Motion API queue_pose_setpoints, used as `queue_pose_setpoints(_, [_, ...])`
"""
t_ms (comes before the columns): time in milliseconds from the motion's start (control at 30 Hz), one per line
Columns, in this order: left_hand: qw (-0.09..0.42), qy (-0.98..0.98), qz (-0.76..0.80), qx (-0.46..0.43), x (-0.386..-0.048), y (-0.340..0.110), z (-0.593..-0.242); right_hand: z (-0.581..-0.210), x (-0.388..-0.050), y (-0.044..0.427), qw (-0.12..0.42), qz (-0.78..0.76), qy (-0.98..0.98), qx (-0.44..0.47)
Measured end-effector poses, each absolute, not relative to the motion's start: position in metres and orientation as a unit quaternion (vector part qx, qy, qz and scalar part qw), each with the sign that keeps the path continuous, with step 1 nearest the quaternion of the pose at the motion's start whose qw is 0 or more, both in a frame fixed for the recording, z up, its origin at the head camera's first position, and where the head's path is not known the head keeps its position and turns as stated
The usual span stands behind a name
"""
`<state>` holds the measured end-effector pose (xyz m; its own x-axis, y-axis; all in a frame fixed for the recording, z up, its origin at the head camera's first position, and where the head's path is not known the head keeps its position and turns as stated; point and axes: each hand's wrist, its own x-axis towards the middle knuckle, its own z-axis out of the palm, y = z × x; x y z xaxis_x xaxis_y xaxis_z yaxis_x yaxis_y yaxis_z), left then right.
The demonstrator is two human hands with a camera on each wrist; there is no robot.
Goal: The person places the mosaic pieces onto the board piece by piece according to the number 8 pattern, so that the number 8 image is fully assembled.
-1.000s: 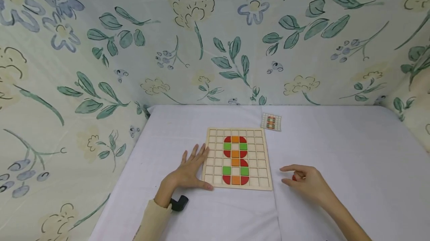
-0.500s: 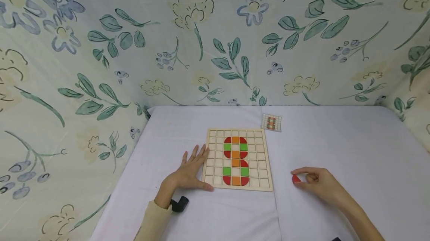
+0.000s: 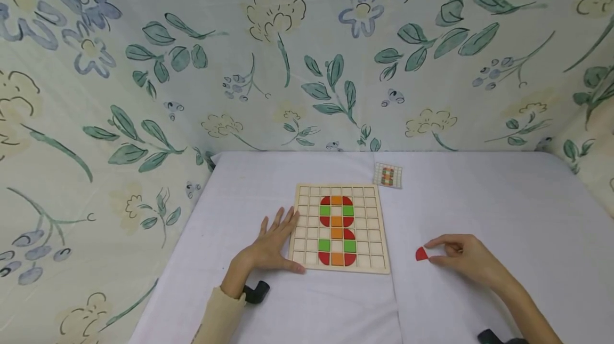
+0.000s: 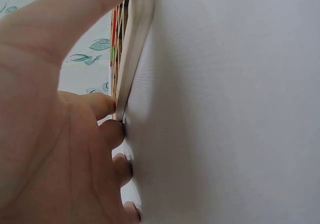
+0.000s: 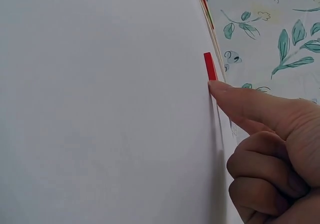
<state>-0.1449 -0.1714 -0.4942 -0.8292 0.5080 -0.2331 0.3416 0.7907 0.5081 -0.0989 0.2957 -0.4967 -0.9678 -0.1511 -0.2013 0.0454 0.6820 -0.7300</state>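
My right hand [image 3: 472, 258] pinches a red quarter-circle tile [image 3: 421, 254] between thumb and index fingertips, right of the board. In the right wrist view the red tile [image 5: 210, 66] shows edge-on at the thumb tip, low by the cloth; whether it touches the cloth I cannot tell. The other fingers are curled. My left hand [image 3: 271, 245] lies with fingers spread against the left side of the wooden grid board [image 3: 369, 229], thumb at its near left corner. Red, orange and green tiles form an 8-like figure on it; the cell left of the lower middle orange tile [image 3: 337, 233] is bare.
A small card [image 3: 388, 175] with a similar figure on a grid lies just beyond the board's far right corner. White cloth [image 3: 479, 194] covers the table, and a floral curtain [image 3: 307, 66] hangs behind it. Black wrist-camera mounts [image 3: 256, 292] sit at both wrists.
My right hand has drawn back to the right, away from the board. The red tile has come from within the fingers out to the fingertips. The left hand stays put.
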Motion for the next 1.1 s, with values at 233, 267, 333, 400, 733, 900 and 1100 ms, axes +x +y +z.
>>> queue_pose_setpoints(233, [0.180, 0.929, 0.229, 0.228, -0.145, -0.172, -0.494, -0.499, -0.104, 0.291, 0.149, -0.422, 0.893, -0.046])
queue_pose_setpoints(267, [0.180, 0.929, 0.229, 0.228, -0.145, -0.172, -0.494, -0.499, -0.105, 0.290, 0.152, -0.425, 0.891, -0.048])
queue_pose_setpoints(333, [0.180, 0.929, 0.229, 0.228, -0.145, -0.172, -0.494, -0.500, -0.106, 0.288, 0.155, -0.429, 0.889, -0.049])
queue_pose_setpoints(400, [0.180, 0.929, 0.227, 0.229, -0.145, -0.172, -0.495, -0.500, -0.106, 0.289, 0.153, -0.428, 0.889, -0.044])
queue_pose_setpoints(733, [0.180, 0.931, 0.222, 0.228, -0.144, -0.173, -0.497, -0.502, -0.104, 0.291, 0.138, -0.418, 0.897, -0.037])
queue_pose_setpoints(900, [0.179, 0.931, 0.222, 0.227, -0.145, -0.173, -0.498, -0.500, -0.105, 0.289, 0.141, -0.433, 0.889, -0.040])
queue_pose_setpoints(1100, [0.179, 0.931, 0.221, 0.229, -0.146, -0.172, -0.498, -0.500, -0.108, 0.284, 0.127, -0.422, 0.897, -0.042])
